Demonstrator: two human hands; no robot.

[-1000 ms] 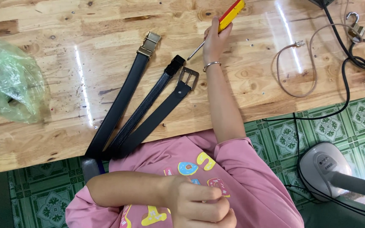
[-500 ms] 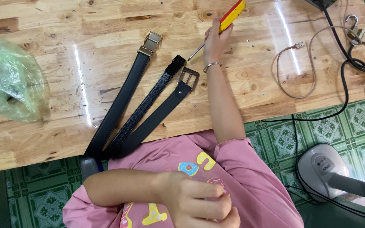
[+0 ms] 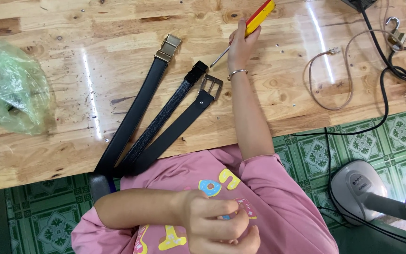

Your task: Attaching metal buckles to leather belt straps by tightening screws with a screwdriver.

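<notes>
My right hand reaches across the wooden table and grips a screwdriver with a yellow and red handle. Its metal tip points down-left toward the buckles. A thin bracelet circles that wrist. Three black belts lie side by side and hang over the near edge: one with a gold buckle, one with a black clasp, one with a silver frame buckle. My left hand is curled against my pink shirt, fingers closed; anything inside them is hidden.
A crumpled clear plastic bag sits at the table's left. At the right lie a beige cord loop, black cables and a padlock. A fan stands on the green tiled floor.
Almost nothing differs. My right hand stays on the screwdriver in the same spot, and my left hand's fingers shift slightly at my chest.
</notes>
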